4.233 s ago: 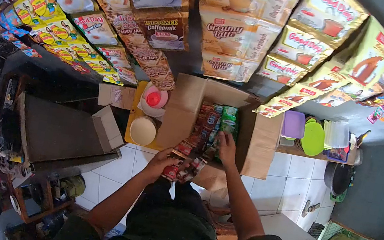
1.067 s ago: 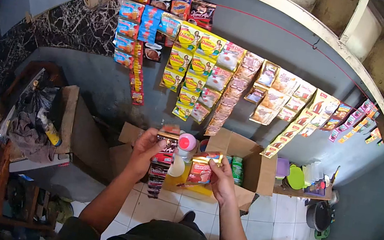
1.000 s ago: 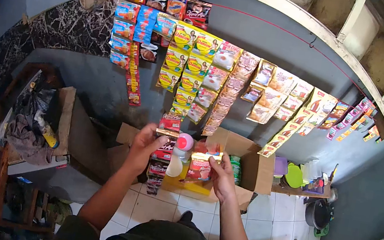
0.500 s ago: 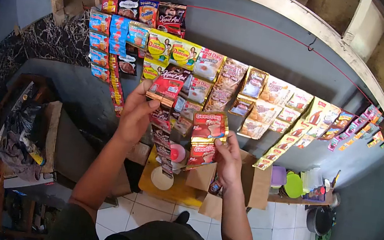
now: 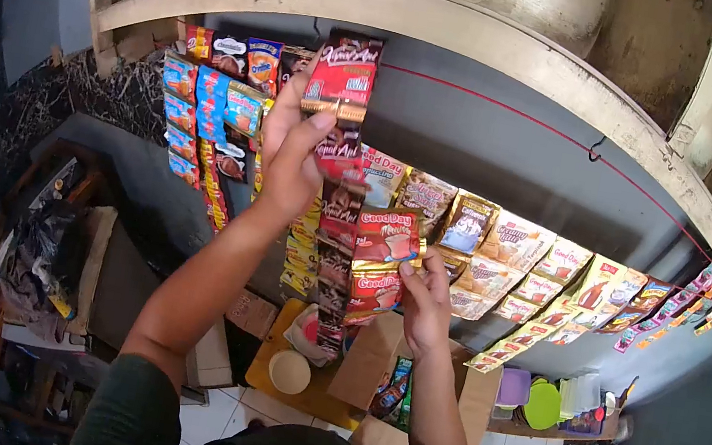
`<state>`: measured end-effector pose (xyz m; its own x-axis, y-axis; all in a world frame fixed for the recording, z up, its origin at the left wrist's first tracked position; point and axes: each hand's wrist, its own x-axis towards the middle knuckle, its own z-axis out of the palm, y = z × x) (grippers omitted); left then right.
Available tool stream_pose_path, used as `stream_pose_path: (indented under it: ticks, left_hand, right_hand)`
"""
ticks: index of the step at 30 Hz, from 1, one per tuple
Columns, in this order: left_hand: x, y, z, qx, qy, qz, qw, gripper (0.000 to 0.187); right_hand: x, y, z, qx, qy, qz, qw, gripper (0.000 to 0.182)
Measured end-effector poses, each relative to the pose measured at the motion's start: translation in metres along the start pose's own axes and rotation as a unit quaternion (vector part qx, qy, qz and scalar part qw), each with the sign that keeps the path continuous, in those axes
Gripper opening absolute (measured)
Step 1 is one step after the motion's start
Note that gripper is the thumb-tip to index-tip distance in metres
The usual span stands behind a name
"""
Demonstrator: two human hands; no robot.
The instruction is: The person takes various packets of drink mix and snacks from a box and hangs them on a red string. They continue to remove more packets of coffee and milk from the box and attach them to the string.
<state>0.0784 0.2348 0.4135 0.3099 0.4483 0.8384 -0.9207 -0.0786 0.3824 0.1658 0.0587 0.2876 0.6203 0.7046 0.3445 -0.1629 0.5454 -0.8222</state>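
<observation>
My left hand [image 5: 294, 152] is raised near the hanging line, its fingers closed on the top of a strip of dark red Kapal Api coffee sachets [image 5: 345, 76]. The rest of that strip dangles below, down in front of the yellow table. Lower and to the right, my right hand [image 5: 426, 294] pinches the edge of a short strip of red and gold Good Day coffee sachets [image 5: 386, 238]. Behind both hands hang rows of other drink sachets [image 5: 516, 243], partly covered by the held strips.
A red string [image 5: 523, 109] with a metal hook [image 5: 595, 150] runs along the grey wall under a wooden beam [image 5: 463, 18]. Below are a yellow table [image 5: 265, 367], an open cardboard box [image 5: 362, 373] with packets inside, and a shelf with plastic tubs [image 5: 543, 404]. Cluttered furniture [image 5: 43, 257] stands left.
My left hand has risen with the Kapal Api strip, which now reaches up to the string. My right hand still holds the Good Day strip at about the same spot. The view has shifted.
</observation>
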Motion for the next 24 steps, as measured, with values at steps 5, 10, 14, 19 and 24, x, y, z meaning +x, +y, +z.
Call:
stream_pose_path:
  ticks: [5, 10, 14, 19, 24]
  left_hand:
    - [0.046, -0.035, -0.011, 0.102, -0.077, 0.048, 0.991, 0.041]
    - [0.079, -0.039, -0.015, 0.146, -0.094, -0.013, 0.985, 0.035]
    - [0.127, -0.063, -0.047, 0.358, -0.120, -0.088, 0.922, 0.040]
    - [0.152, -0.057, -0.050, 0.505, -0.164, -0.136, 0.837, 0.040]
    - [0.183, -0.066, -0.060, 0.588, -0.302, -0.097, 0.744, 0.046]
  right_hand:
    - [-0.001, 0.005, 0.000, 0.010, 0.030, -0.020, 0.999, 0.019]
    - [-0.010, 0.008, -0.015, -0.005, 0.083, -0.022, 0.996, 0.020]
    - [-0.012, 0.002, -0.009, -0.004, 0.116, -0.023, 0.993, 0.020]
    - [-0.016, 0.003, -0.005, -0.042, 0.119, -0.059, 0.990, 0.018]
    - [-0.016, 0.000, -0.004, -0.026, 0.135, -0.053, 0.989, 0.017]
